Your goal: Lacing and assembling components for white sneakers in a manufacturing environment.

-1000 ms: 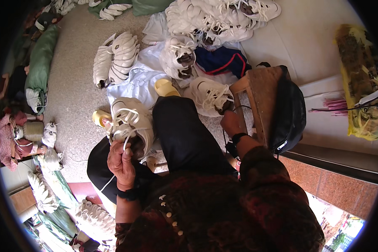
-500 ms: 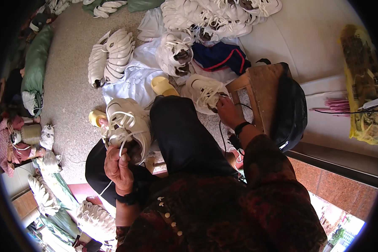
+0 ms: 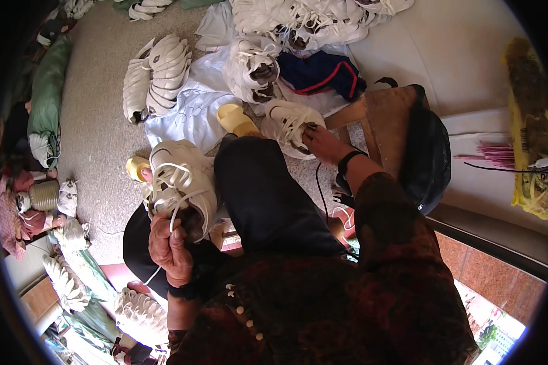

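Seated shoe work, seen from above. The fingers of the left hand (image 3: 169, 246) are curled closed around the heel end of a white sneaker upper (image 3: 181, 182) resting on the person's left knee, with a loose white lace (image 3: 178, 204) running down across the knuckles and trailing below the wrist. The right hand (image 3: 324, 145) is stretched forward, its fingertips pinched narrow on the collar edge of a second white sneaker (image 3: 291, 126) that lies on the floor just beyond the right knee; a dark band sits at that wrist. Between the two hands runs the dark trouser leg (image 3: 268, 194). A yellow sandal (image 3: 236, 119) lies just beside the second sneaker, touching a white cloth (image 3: 189, 112). Behind it are a navy garment with red piping (image 3: 323, 72) and further white sneakers. A row of white soles (image 3: 158, 76) stands on the grey carpet (image 3: 100, 140) to the left. A wooden stool (image 3: 386, 121) bearing a black bag (image 3: 429, 155) stands near the right forearm
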Demonstrator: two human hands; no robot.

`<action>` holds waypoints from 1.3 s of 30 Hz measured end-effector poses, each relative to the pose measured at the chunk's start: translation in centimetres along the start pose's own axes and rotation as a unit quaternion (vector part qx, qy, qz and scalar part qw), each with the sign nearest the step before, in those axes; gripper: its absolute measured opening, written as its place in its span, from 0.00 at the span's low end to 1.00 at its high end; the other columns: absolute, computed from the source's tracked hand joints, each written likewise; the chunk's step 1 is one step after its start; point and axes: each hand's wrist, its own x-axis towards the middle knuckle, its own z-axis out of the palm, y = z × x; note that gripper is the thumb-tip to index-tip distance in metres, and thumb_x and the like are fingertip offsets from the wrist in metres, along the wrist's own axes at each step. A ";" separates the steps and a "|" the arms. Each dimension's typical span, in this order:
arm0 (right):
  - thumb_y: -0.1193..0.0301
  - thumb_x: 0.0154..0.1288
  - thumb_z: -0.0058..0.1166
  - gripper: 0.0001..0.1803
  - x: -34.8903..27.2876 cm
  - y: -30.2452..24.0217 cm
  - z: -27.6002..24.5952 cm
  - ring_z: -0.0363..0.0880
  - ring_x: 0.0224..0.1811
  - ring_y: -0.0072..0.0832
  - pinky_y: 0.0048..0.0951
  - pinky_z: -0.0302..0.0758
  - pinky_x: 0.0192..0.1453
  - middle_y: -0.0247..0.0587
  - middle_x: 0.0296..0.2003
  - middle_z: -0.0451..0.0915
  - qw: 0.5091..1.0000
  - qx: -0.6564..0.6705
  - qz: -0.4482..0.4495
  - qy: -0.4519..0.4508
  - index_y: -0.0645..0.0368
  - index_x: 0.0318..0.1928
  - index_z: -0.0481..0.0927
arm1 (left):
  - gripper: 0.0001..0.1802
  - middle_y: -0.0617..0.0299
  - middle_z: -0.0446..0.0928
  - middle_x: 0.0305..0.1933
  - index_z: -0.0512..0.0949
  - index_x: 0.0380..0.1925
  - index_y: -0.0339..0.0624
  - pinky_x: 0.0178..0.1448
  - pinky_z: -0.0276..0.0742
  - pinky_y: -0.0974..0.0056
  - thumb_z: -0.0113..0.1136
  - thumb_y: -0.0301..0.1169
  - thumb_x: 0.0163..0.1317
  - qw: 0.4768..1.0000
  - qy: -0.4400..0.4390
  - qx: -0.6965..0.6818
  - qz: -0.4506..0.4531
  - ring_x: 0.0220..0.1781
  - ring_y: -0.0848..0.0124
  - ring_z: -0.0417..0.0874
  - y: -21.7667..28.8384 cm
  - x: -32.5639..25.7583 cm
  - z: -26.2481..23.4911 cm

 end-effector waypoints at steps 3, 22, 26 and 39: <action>0.73 0.48 0.50 0.11 0.5 0.6 0.2 0.70 0.45 0.31 0.30 0.64 0.54 0.38 0.36 0.74 0.999 -0.015 -0.020 0.022 0.60 0.34 0.77 | 0.09 0.63 0.68 0.18 0.76 0.28 0.38 0.40 0.67 0.64 0.53 0.32 0.60 1.000 -0.004 0.002 0.000 0.28 0.66 0.69 0.0 0.0 -0.1; 0.71 0.38 0.59 0.12 4.1 2.5 1.9 0.75 0.44 0.38 0.34 0.65 0.54 0.43 0.33 0.80 0.963 0.127 0.047 -0.232 0.59 0.29 0.83 | 0.09 0.64 0.68 0.17 0.74 0.27 0.39 0.47 0.69 0.57 0.50 0.32 0.61 0.998 -0.022 0.053 0.032 0.22 0.69 0.69 0.0 0.9 0.3; 0.72 0.34 0.62 0.15 4.0 2.4 2.7 0.75 0.45 0.41 0.36 0.67 0.53 0.47 0.34 0.79 0.967 0.153 0.103 -0.174 0.61 0.30 0.83 | 0.09 0.63 0.69 0.18 0.74 0.26 0.39 0.47 0.69 0.57 0.51 0.32 0.60 0.999 -0.008 0.043 0.031 0.23 0.67 0.71 0.0 0.8 0.1; 0.70 0.36 0.59 0.11 4.4 1.0 -12.8 0.77 0.40 0.43 0.37 0.72 0.49 0.52 0.30 0.79 0.950 0.125 0.284 0.035 0.62 0.25 0.81 | 0.04 0.62 0.72 0.19 0.72 0.26 0.38 0.29 0.66 0.69 0.56 0.24 0.57 0.997 0.018 -0.071 0.006 0.22 0.71 0.71 -1.1 0.3 0.0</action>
